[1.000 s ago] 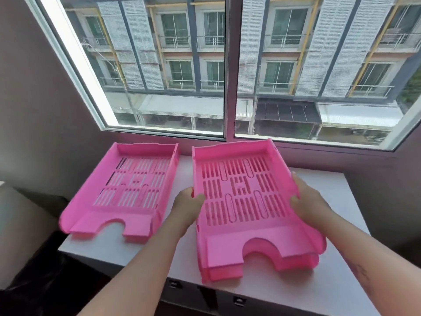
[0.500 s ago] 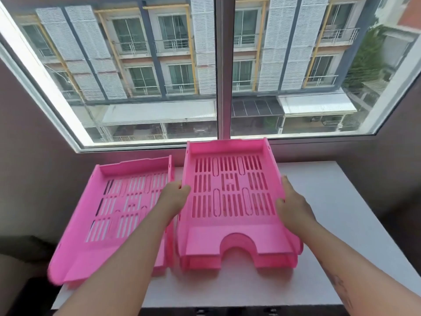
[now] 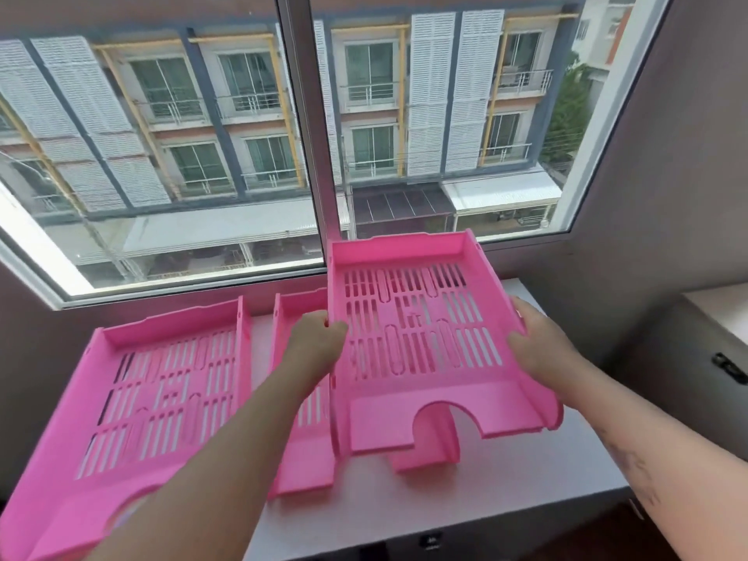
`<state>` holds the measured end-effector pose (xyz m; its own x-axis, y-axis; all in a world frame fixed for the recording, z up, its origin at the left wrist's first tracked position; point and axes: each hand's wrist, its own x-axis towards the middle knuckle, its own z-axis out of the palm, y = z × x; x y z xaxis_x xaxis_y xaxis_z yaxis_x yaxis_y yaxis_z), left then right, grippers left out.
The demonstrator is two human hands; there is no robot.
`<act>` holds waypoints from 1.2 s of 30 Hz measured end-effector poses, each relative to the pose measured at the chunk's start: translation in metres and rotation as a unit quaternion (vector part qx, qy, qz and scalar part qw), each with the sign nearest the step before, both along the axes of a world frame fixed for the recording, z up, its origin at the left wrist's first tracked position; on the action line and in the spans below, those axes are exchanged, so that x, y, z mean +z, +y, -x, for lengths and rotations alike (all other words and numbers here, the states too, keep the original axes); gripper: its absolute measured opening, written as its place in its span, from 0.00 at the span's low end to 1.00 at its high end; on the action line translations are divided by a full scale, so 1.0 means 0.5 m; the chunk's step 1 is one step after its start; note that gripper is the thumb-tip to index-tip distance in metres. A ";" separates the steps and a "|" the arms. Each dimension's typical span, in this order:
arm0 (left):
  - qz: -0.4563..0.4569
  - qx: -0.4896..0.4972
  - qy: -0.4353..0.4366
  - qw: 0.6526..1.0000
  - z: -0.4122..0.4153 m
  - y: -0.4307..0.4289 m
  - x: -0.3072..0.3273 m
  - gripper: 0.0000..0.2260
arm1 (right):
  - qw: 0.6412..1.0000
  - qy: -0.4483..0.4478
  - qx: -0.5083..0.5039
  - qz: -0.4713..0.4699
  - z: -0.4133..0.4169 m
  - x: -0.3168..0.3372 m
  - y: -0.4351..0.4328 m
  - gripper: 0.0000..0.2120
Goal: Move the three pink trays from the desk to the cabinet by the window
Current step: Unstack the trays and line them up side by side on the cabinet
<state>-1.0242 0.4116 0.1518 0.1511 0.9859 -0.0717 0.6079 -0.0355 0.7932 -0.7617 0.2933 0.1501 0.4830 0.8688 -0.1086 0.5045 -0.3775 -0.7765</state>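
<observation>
Three pink slotted trays are in view. One pink tray (image 3: 162, 390) lies on the left of the white cabinet top (image 3: 506, 491) below the window. A second pink tray (image 3: 301, 471) lies on the cabinet in the middle, mostly hidden by my left arm and the tray above it. The third pink tray (image 3: 425, 338) is lifted off the surface and tilted, overlapping the middle one's right part. My left hand (image 3: 311, 346) grips its left wall and my right hand (image 3: 542, 346) grips its right wall.
A large window (image 3: 202, 155) with a central frame post rises right behind the cabinet. Walls close in on both sides. Another cabinet (image 3: 704, 330) with a black handle (image 3: 728, 368) stands at the right. Bare white surface shows at the cabinet's right end.
The tray in my hands has risen and shifted right, uncovering another tray that stays on the cabinet beneath it. The left tray has not moved.
</observation>
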 end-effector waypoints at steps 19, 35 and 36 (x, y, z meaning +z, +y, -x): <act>-0.071 0.048 0.149 0.985 -0.309 -0.144 -0.058 0.06 | 0.993 0.113 -0.014 -0.011 -0.295 -0.069 -0.095 0.28; 0.021 -0.029 0.010 0.999 -0.255 -0.267 -0.171 0.35 | 0.908 -0.310 0.270 0.086 -0.188 -0.171 -0.078 0.30; 0.015 -0.033 0.016 0.999 -0.251 -0.268 -0.181 0.35 | 0.908 -0.283 0.281 0.129 -0.176 -0.189 -0.081 0.31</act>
